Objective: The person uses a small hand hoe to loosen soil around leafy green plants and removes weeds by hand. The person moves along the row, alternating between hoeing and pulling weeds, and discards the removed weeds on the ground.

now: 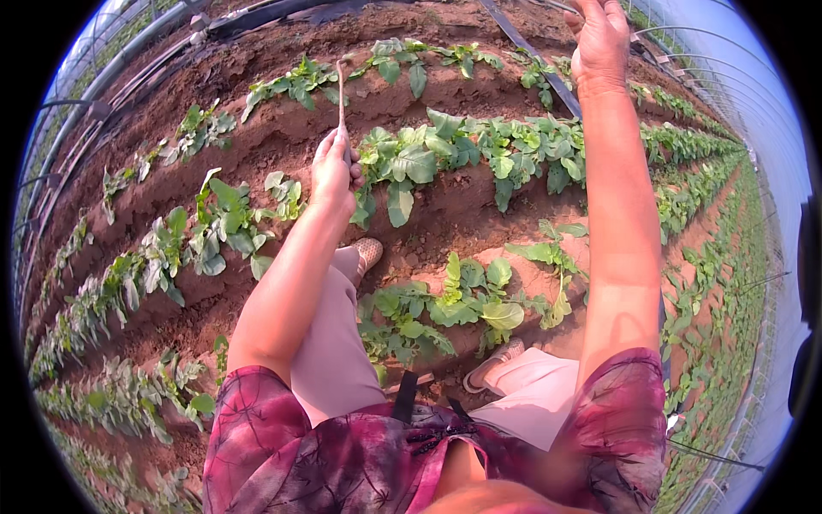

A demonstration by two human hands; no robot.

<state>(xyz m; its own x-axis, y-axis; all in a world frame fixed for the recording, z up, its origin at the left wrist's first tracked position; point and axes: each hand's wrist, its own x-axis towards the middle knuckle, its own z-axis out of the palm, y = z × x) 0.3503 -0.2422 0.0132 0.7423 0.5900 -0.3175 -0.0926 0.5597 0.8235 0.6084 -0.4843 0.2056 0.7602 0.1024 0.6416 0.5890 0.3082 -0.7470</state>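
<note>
My left hand [335,168] is closed around the handle of a thin hand tool with a slender, bent metal neck [341,90]. Its narrow tip points away from me, by the leaves of a far row of leafy crop plants [302,80]. Just right of that hand grows a denser row of broad-leaved plants [411,160]. My right hand [602,48] is raised at the top right, at the end of an outstretched arm. The frame's edge cuts off its fingertips, so whether it grips anything is unclear.
Ridged brown soil [462,199] runs between the crop rows. More plants [475,299] grow between my feet, beside my right shoe [494,363] and below my left shoe [368,254]. A dark flat strip [533,58] crosses the rows. Curved greenhouse pipes [713,54] stand at the right.
</note>
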